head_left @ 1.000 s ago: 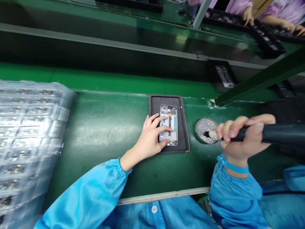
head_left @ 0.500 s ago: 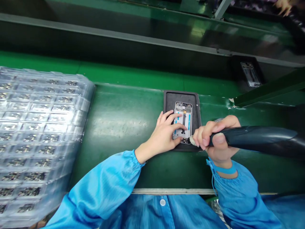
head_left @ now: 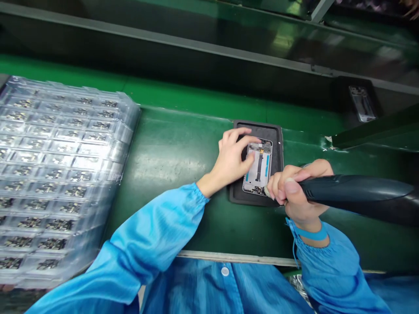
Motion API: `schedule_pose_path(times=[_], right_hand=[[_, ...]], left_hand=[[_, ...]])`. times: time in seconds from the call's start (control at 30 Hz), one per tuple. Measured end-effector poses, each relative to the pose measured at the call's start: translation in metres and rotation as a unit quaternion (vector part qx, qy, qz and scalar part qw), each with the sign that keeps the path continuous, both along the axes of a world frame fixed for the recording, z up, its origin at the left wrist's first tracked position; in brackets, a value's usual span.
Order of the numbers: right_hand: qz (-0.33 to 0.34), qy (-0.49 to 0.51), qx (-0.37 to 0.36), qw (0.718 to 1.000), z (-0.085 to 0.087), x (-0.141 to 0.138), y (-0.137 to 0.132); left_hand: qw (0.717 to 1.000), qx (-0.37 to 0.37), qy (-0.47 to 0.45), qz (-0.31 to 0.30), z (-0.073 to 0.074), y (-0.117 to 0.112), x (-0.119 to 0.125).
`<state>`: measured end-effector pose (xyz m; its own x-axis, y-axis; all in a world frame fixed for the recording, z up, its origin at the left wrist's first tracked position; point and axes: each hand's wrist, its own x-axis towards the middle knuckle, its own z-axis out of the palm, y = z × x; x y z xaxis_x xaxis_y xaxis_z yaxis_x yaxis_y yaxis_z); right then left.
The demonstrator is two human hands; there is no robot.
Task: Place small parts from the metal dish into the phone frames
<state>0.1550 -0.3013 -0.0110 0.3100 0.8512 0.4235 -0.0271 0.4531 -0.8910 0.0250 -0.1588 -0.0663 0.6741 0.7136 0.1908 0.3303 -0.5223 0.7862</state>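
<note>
An opened smartphone, with its circuit board, a dark flex cable and blue strips showing, lies slightly turned in a black tray. My left hand reaches over the phone's upper left side with fingers spread and bent; whether every fingertip touches is unclear. Gripped in my right hand is a black electric screwdriver, its thick body pointing off to the right. A whitish cover shows on one right fingertip, by the phone's lower right corner. My fingers hide the tool's tip.
Stacked clear plastic trays of small circuit boards fill the left of the green bench. A second phone lies in a dark tray at the back right, behind a green slanted beam. A metal rail runs across the back.
My left hand has slid from the phone's middle and lower part up toward its top end. The phone now sits more turned in its tray. The camera view has shifted slightly.
</note>
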Motion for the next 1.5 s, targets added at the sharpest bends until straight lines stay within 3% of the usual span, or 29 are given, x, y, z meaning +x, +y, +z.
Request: schedule_pose_path(times=[0.2,0.37,0.43,0.53,0.6,0.7,0.87,1.33,1.5], right_hand=[[-0.019,-0.011,0.001,1.0,-0.005,-0.005,0.002],[-0.041,0.006,0.023,0.999,0.004,0.002,0.002],[-0.084,0.006,0.039,0.996,0.014,0.019,-0.005],[-0.208,-0.027,0.061,0.976,0.024,0.055,-0.018],[-0.281,-0.049,0.055,0.957,0.024,0.076,-0.026],[-0.325,-0.051,0.037,0.944,0.011,0.097,-0.03],[-0.328,-0.042,0.029,0.943,-0.007,0.103,-0.026],[-0.294,-0.045,0.034,0.954,-0.007,0.104,-0.023],[-0.27,-0.062,0.036,0.96,-0.014,0.107,-0.024]], left_hand=[[0.996,0.061,0.066,0.005,-0.011,0.046,0.039],[0.994,0.07,0.085,-0.019,-0.012,0.048,0.031],[0.993,0.075,0.081,-0.036,-0.012,0.043,0.022],[0.993,0.079,0.063,-0.053,-0.013,0.031,0.006],[0.994,0.074,0.053,-0.051,-0.014,0.024,-0.002],[0.995,0.067,0.047,-0.052,-0.015,0.019,-0.009],[0.995,0.073,0.049,-0.052,-0.015,0.021,-0.01],[0.993,0.077,0.061,-0.059,-0.012,0.022,-0.009],[0.994,0.075,0.06,-0.057,-0.013,0.008,-0.011]])
